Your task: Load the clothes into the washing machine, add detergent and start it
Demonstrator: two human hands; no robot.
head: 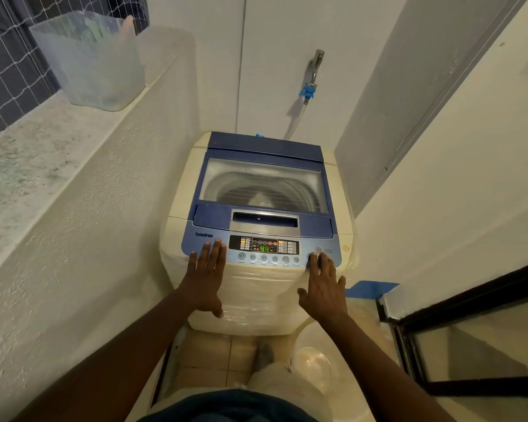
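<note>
Blue-lidded washing machine [258, 208] closed, display [264, 248] reads 44. Left hand [206, 277] flat, empty, on panel; right hand [322, 284] open, empty, fingertips [314, 259] at buttons.

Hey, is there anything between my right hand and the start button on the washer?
Nothing visible. The right hand already has its fingers on the right end of the control panel, just below the power button. The left hand lies flat at the panel's left end, clear of it.

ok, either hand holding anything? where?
Nothing held. Left hand lies flat and open on the control panel edge; right hand fingertips press by the power button.
</note>
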